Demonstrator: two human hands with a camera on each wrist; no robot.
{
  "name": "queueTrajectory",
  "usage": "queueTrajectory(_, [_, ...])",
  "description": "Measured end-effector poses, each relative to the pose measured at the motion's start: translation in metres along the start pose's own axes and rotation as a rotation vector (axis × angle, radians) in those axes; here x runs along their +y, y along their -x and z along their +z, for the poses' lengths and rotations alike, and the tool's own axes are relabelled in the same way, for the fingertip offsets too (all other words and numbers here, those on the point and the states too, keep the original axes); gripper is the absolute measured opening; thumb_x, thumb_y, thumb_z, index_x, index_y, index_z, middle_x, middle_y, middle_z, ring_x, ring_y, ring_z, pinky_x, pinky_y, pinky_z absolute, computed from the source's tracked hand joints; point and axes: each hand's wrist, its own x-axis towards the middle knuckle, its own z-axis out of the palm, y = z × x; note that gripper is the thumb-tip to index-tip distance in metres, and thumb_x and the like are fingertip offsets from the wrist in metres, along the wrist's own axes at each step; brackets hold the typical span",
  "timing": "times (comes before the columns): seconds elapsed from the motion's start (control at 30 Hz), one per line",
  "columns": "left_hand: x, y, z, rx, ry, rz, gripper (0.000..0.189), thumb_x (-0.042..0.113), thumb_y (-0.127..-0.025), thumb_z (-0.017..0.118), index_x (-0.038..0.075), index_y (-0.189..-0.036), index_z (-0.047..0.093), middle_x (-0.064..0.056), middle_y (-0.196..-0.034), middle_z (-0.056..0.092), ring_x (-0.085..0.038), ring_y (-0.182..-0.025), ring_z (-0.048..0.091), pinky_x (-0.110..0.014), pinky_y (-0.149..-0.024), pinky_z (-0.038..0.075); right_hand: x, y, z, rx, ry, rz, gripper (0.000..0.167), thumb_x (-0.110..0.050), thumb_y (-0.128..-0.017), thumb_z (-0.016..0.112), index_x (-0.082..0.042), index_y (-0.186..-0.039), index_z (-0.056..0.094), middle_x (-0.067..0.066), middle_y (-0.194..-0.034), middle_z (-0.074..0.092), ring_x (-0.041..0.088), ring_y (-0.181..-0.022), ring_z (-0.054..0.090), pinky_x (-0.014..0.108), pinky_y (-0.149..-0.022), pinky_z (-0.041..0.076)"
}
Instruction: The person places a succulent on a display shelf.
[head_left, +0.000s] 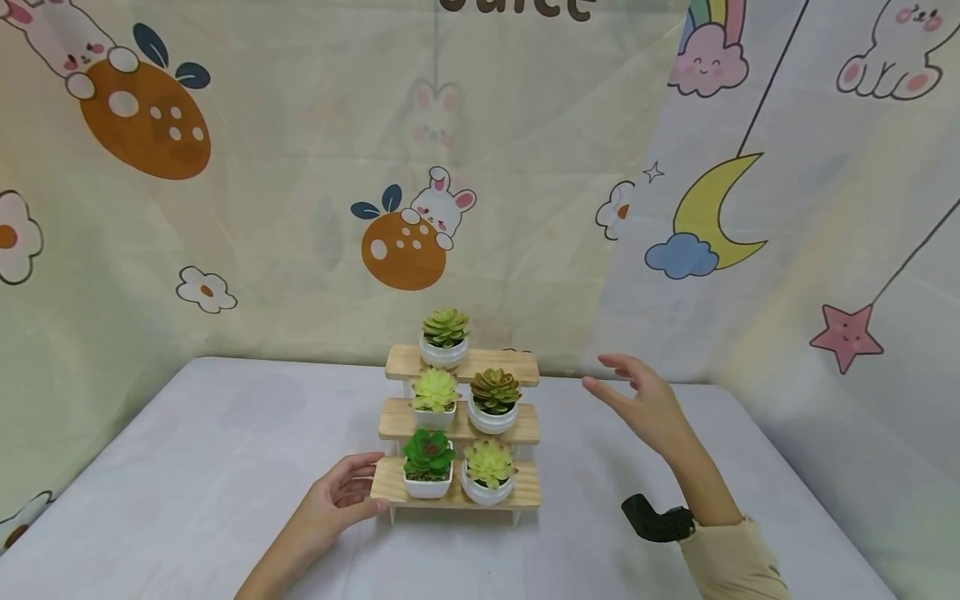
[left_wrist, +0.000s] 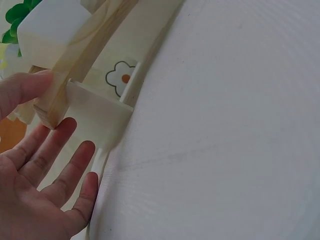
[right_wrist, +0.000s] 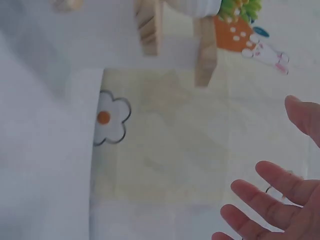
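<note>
A three-tier wooden plant stand (head_left: 528, 485) with white supports stands on the table, carrying several potted succulents. One succulent (head_left: 445, 333) sits on the top board. The middle board bears a light green succulent (head_left: 434, 393) and a brownish one (head_left: 495, 396). On the lowest board are a dark green succulent (head_left: 428, 462) in a square white pot and a yellow-green succulent (head_left: 489, 468) in a round one. My left hand (head_left: 341, 492) holds the lowest board's left end, thumb at the front, fingers behind. To the stand's right, my right hand (head_left: 648, 408) is raised with fingers spread, touching nothing.
A white cloth covers the table (head_left: 225, 467). Behind it hangs a printed curtain (head_left: 300, 208) with rabbits, flowers and a moon. The right wrist wears a black strap (head_left: 658, 521) next to a beige sleeve (head_left: 731, 562).
</note>
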Motion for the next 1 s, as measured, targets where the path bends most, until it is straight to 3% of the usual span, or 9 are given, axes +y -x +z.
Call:
queueTrajectory(0.23, [0.0,0.0,0.0,-0.014,0.015,-0.003,0.059,0.013,-0.075,0.075,0.008,-0.128,0.05,-0.012,-0.119,0.059,-0.016,-0.103,0.057,-0.022,-0.084,0.047,0.033,0.006,-0.013,0.015,0.07,0.057,0.069,-0.049,-0.088,0.057,-0.003,-0.137,0.041,0.023,-0.142,0.037,0.041,-0.128,0.035,0.062,-0.097,0.032])
queueTrajectory(0.43, [0.0,-0.001,-0.002,-0.013,-0.003,-0.009,0.059,0.014,-0.075,0.076,0.009,-0.128,0.05,-0.011,-0.118,0.06,-0.016,-0.104,0.057,-0.023,-0.084,0.047,0.073,0.002,-0.011,0.058,0.056,0.104,0.074,-0.047,-0.088,0.059,0.0,-0.14,0.035,0.028,-0.144,0.031,0.046,-0.129,0.031,0.065,-0.098,0.028])
queueTrajectory(0.63, [0.001,-0.001,-0.001,-0.025,-0.002,0.015,0.059,0.013,-0.076,0.074,0.006,-0.129,0.049,-0.013,-0.119,0.06,-0.014,-0.103,0.057,-0.023,-0.084,0.047,0.111,0.002,-0.012,0.055,0.036,0.162,0.087,-0.046,-0.085,0.062,0.0,-0.146,0.019,0.032,-0.146,0.019,0.05,-0.13,0.022,0.067,-0.097,0.026])
queueTrajectory(1.0, [0.001,0.0,-0.001,-0.031,0.001,0.001,0.06,0.014,-0.076,0.075,0.006,-0.129,0.049,-0.013,-0.119,0.059,-0.014,-0.102,0.057,-0.023,-0.084,0.047,0.148,-0.002,-0.005,-0.008,-0.136,0.327,0.104,-0.043,-0.086,0.063,0.0,-0.146,-0.01,0.035,-0.148,0.002,0.051,-0.131,0.018,0.06,-0.1,0.03])
